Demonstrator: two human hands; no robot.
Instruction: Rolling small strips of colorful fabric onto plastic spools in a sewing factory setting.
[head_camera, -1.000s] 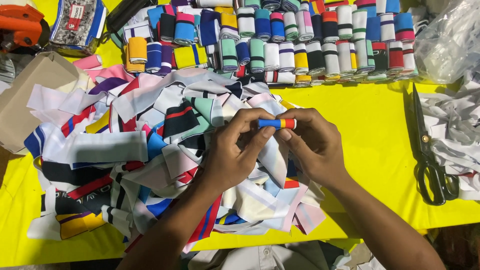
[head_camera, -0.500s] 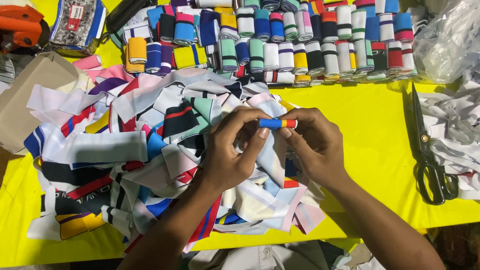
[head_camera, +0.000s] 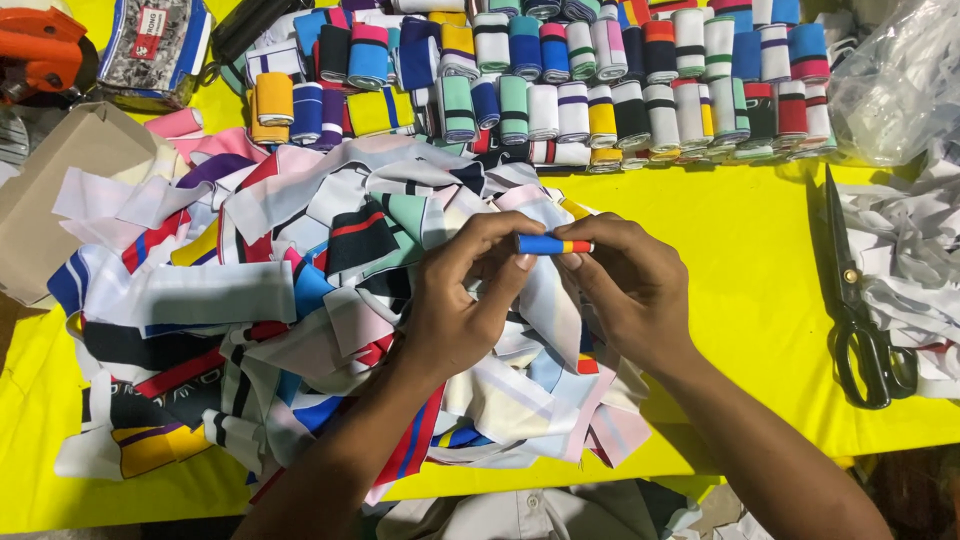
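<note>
My left hand (head_camera: 465, 300) and my right hand (head_camera: 625, 290) together pinch a small tightly rolled fabric strip (head_camera: 553, 244), blue with yellow and red at its right end. A loose white tail of the strip (head_camera: 552, 300) hangs down between the hands. Both hands hover over a big heap of striped fabric strips (head_camera: 300, 290) on the yellow table cover (head_camera: 750, 270).
Rows of rolled striped fabric strips (head_camera: 600, 90) line the back. Black scissors (head_camera: 860, 310) lie at the right beside white fabric scraps (head_camera: 915, 250). A clear plastic bag (head_camera: 895, 80) sits at back right. A cardboard box (head_camera: 50, 190) and an orange tool (head_camera: 40, 50) are at left.
The hands and the rolled strip stay in nearly the same place; the fingers shift slightly on the roll.
</note>
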